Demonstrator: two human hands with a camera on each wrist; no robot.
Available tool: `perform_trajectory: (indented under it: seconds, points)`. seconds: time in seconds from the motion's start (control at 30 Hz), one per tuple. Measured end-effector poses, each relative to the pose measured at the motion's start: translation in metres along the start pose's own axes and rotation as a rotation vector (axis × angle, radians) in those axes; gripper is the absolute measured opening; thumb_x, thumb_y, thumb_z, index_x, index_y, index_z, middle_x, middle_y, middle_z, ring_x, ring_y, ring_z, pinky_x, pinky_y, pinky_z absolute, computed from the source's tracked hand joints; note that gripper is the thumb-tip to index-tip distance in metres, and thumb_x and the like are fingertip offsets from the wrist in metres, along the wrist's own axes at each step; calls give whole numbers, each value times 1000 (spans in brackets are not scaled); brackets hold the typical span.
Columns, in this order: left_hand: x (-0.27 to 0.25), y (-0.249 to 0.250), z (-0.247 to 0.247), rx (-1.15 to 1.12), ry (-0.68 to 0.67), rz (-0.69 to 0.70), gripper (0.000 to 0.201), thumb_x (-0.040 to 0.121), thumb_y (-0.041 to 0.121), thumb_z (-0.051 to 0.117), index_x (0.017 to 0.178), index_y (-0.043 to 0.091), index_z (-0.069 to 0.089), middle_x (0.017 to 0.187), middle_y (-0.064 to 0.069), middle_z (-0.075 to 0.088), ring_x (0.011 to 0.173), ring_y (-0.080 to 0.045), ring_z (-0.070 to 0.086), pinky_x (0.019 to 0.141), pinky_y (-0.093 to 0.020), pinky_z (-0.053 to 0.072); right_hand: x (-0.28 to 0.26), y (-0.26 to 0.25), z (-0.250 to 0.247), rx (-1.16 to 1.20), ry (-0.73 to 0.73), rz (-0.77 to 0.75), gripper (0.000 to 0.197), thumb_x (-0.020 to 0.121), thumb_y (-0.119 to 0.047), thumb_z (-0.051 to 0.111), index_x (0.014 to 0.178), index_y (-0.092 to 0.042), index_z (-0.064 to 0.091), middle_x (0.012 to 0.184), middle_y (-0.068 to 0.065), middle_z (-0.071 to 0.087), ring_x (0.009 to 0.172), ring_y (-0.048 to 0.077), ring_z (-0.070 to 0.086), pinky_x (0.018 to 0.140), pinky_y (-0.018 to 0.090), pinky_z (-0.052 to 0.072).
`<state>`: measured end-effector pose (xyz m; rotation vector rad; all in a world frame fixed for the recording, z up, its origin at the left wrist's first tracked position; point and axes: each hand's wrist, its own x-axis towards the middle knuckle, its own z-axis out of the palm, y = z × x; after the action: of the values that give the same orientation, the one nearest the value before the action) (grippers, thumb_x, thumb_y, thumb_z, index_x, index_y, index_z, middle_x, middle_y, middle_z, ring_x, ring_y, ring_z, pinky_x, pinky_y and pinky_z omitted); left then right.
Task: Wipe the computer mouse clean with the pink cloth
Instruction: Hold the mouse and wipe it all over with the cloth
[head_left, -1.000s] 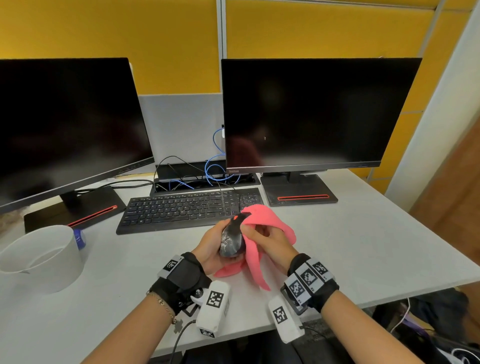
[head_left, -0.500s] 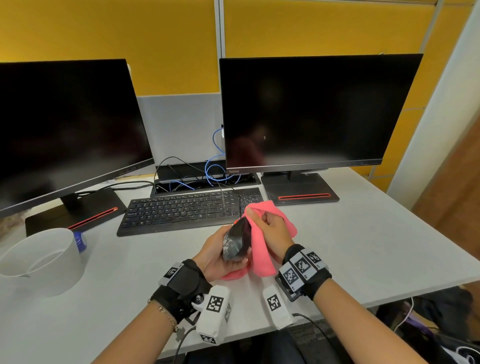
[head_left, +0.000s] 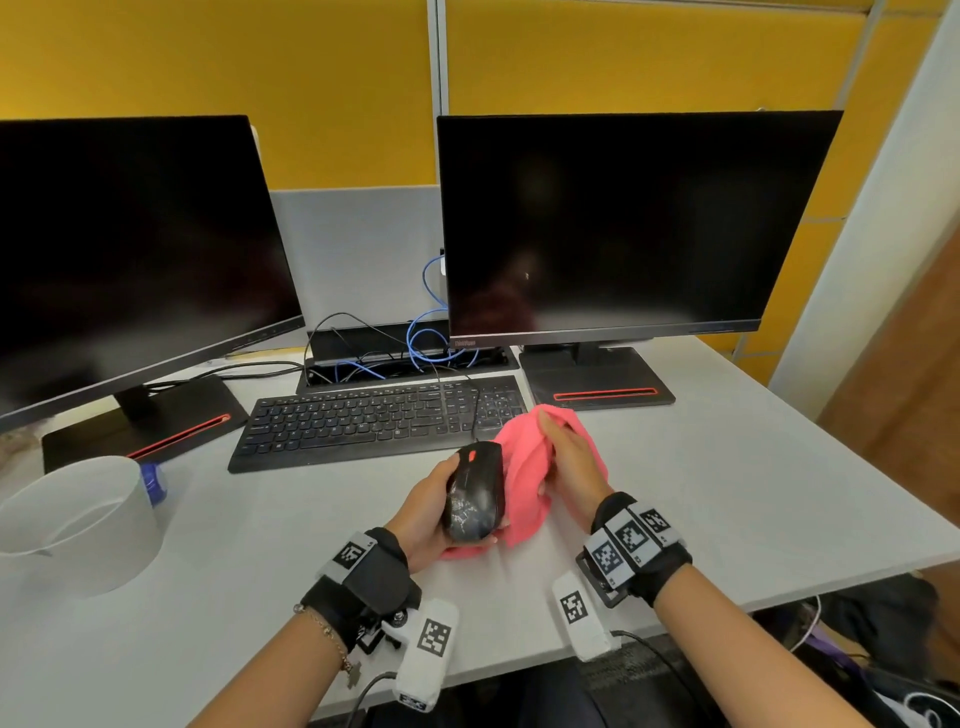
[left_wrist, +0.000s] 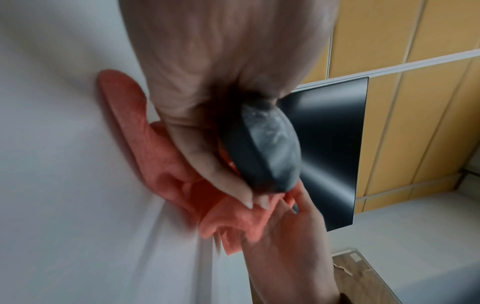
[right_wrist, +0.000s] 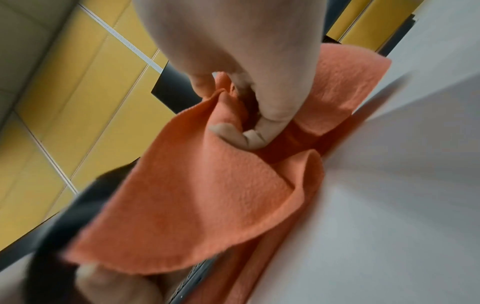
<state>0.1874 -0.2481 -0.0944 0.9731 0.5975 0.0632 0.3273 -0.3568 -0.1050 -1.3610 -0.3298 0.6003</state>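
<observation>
A black computer mouse (head_left: 477, 493) with a red scroll wheel and whitish smears on its back is held just above the desk (head_left: 727, 483) by my left hand (head_left: 423, 512), fingers curled under it and thumb along its left side. In the left wrist view the mouse (left_wrist: 262, 152) sits against my fingertips. The pink cloth (head_left: 527, 467) is bunched in my right hand (head_left: 569, 462), which grips it right beside the mouse; part of it hangs under the mouse. The right wrist view shows fingers (right_wrist: 262, 131) pinching the cloth (right_wrist: 207, 201).
A black keyboard (head_left: 374, 418) lies just behind the hands, the mouse cable running over it. Two dark monitors (head_left: 613, 223) (head_left: 130, 254) stand at the back with cables (head_left: 426, 348) between them. A white bowl (head_left: 78, 519) sits at the left. The desk's front edge is near my wrists.
The mouse has turned from on its side to top-up in my left hand. My right hand with the cloth has moved off the mouse's top to its right side.
</observation>
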Motion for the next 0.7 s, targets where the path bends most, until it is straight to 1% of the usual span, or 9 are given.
perform_trajectory:
  seconds: [0.1,0.2,0.27,0.33,0.4,0.47,0.5,0.6,0.7]
  points:
    - [0,1,1,-28,-63,29,48,100,50,33,105,11,60,85,-16,74,67,-35,71,58,-41,58,-6,-1,-5,96,-9,22,42,100,-38,43,70,-19,64,65,12,58,52,16,51,49,22,39]
    - [0,1,-1,2,-108,22,56,99,55,26,110,11,59,89,-19,73,72,-36,72,61,-42,58,-13,-3,-6,32,-59,0,47,100,-29,40,59,-12,56,44,4,47,40,15,44,44,24,33]
    - [1,1,-1,46,-115,13,60,98,59,23,109,13,61,87,-19,73,73,-34,72,59,-39,58,-17,-2,-6,-65,-116,-37,46,100,-22,43,58,-12,58,44,4,46,41,16,43,47,27,32]
    - [2,1,-1,99,-105,9,64,95,64,20,110,17,62,90,-17,73,77,-33,71,58,-37,58,-23,-3,-6,-166,-185,-119,29,100,-14,50,76,-9,65,50,1,54,42,13,48,43,24,38]
    - [2,2,0,116,-93,30,65,94,68,19,108,24,64,94,-14,73,80,-34,70,66,-41,55,-28,-5,-5,-256,-244,-196,11,95,-11,59,94,-5,68,62,1,63,48,12,54,42,20,43]
    - [2,2,2,82,-102,59,68,93,69,19,94,27,73,92,-14,72,79,-34,66,80,-50,48,-27,-3,-7,-287,-283,-217,12,91,-10,65,101,-3,68,75,6,67,53,12,57,43,19,45]
    - [1,3,3,73,-117,68,71,93,69,18,86,28,76,90,-15,71,77,-33,64,80,-50,47,-27,-2,-8,-294,-297,-213,15,89,-9,68,102,-3,68,77,9,66,54,12,57,43,19,46]
    - [0,3,4,122,-160,76,76,92,71,17,82,26,78,83,-19,64,60,-28,60,50,-28,48,-25,-1,-8,-320,-310,-199,20,86,-10,71,104,-3,67,76,9,66,54,14,57,43,20,47]
    - [1,2,3,145,-189,73,77,90,73,22,89,20,78,81,-21,62,59,-29,59,42,-23,42,-22,-1,-8,-321,-261,-205,23,89,-13,68,106,3,66,80,9,67,61,17,60,47,22,49]
